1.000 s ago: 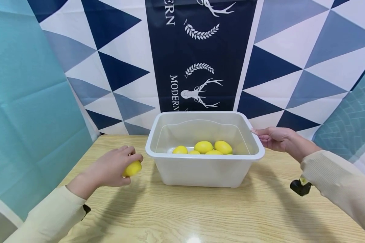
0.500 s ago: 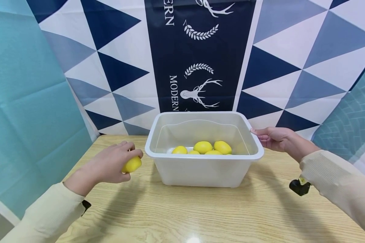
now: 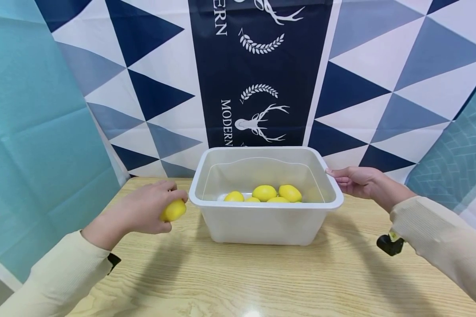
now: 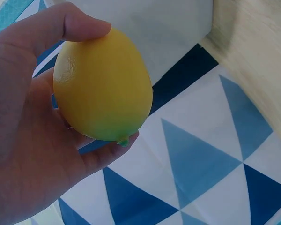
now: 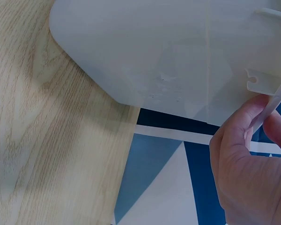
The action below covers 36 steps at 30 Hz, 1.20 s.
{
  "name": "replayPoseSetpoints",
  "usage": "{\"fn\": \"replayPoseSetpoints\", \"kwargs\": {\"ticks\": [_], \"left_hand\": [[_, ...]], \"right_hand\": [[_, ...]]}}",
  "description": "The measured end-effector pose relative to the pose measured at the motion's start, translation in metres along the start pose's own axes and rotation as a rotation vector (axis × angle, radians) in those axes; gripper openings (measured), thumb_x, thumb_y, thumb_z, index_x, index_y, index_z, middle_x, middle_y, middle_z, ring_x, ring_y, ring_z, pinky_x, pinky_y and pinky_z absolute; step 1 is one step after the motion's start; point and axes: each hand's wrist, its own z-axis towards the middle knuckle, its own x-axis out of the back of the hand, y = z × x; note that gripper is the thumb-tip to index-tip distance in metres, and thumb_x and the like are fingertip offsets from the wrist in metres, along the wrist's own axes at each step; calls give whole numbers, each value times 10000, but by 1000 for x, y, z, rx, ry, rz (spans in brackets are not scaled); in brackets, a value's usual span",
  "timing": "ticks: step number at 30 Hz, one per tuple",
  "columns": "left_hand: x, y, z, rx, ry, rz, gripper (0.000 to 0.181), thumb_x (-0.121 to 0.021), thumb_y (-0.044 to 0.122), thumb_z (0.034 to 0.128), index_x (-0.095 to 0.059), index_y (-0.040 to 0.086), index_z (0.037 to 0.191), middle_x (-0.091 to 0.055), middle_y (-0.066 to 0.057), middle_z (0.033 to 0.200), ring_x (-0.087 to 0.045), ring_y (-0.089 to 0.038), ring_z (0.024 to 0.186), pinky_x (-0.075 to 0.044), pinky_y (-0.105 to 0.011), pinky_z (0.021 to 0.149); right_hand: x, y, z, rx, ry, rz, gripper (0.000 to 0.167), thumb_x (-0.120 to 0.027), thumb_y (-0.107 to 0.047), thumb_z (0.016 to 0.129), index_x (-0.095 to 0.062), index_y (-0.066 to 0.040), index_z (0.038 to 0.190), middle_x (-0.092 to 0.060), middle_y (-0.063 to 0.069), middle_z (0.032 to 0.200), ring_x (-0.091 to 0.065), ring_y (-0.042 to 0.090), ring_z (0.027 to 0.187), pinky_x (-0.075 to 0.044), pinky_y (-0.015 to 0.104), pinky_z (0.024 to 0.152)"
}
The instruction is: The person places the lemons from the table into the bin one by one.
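My left hand [image 3: 144, 207] holds a yellow lemon [image 3: 173, 210] in the air, left of a white plastic bin [image 3: 262, 224]. In the left wrist view the thumb and fingers wrap round the lemon [image 4: 103, 86], whose greenish stem end points down. My right hand [image 3: 362, 182] pinches the bin's right rim between thumb and fingers. The right wrist view shows that hand [image 5: 248, 154] at the rim, with the fingers under it against the outer wall [image 5: 145, 56]. Inside the bin lie several lemons [image 3: 264, 193], partly hidden by the front wall.
The bin stands on a light wooden table [image 3: 238, 277], near its back edge. Behind it hangs a cloth with blue and white triangles [image 3: 357, 88] and a dark printed strip [image 3: 262, 70]. A teal cloth [image 3: 35, 132] borders the left side.
My left hand has risen slightly with the lemon. The right hand stays at the bin's rim, and the bin stands where it was.
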Motion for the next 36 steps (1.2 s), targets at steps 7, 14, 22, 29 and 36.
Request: {"fn": "replayPoseSetpoints", "kwargs": {"ticks": [7,14,22,29,36], "left_hand": [[15,5,7,-1,-40,55,468,-803,175,653,-612,271,1070,-555,0,925,-503,-153,773,-446,-264,602],[27,7,17,-8,-76,57,446,-786,187,679,-602,281,1075,-550,9,931,-503,-162,799,-443,-263,617],[37,12,32,-30,-124,56,423,-803,207,683,-615,253,1059,-563,-8,944,-515,-179,822,-475,-275,654],[47,14,48,-31,-209,-2,386,-771,175,705,-615,241,1053,-591,-9,971,-542,-179,818,-491,-278,668],[50,14,60,-66,-240,-66,355,-757,164,727,-615,193,1051,-614,-36,998,-545,-196,877,-499,-306,752]], "right_hand": [[-1,0,0,-5,3,-1,197,-602,-212,945,-704,-160,785,-723,-41,799,-696,65,783,-583,193,793],[-1,-1,-1,-8,6,7,212,-591,-215,952,-706,-161,782,-725,-38,796,-699,69,782,-584,194,789],[0,-2,0,-5,-1,13,202,-595,-209,950,-706,-161,789,-727,-36,803,-700,74,789,-584,198,792],[0,0,0,-8,-1,18,198,-600,-208,946,-705,-155,788,-726,-34,798,-695,68,779,-584,194,785],[-1,0,-1,3,-5,11,207,-595,-210,949,-707,-156,783,-726,-35,792,-694,64,774,-583,188,779]]}}
